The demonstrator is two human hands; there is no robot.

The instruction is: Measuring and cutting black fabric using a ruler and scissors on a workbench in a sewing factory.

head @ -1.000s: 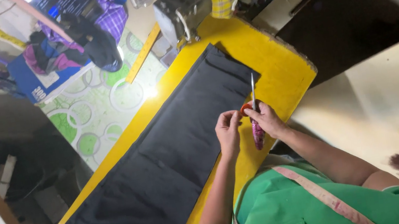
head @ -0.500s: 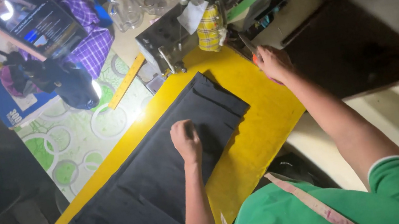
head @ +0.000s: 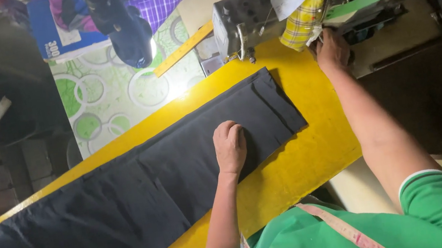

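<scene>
From the head camera, the left hand (head: 230, 147) rested in a loose fist on the black cloth (head: 143, 197), which lay lengthwise across the yellow table (head: 299, 164). The right hand (head: 332, 50) reached far right to the sewing machine (head: 250, 14), beside a plaid bundle (head: 302, 22); its grip was hidden. Beyond lay a green-circled floor mat (head: 108, 95).

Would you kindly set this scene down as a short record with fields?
Surface: yellow table
Cloth: long black cloth lying flat along the table
Left hand: left hand, fist closed, pressing on the cloth
Right hand: right hand stretched out to the sewing machine, beside a yellow checked rag; grip hidden
Nearby: wooden ruler
</scene>
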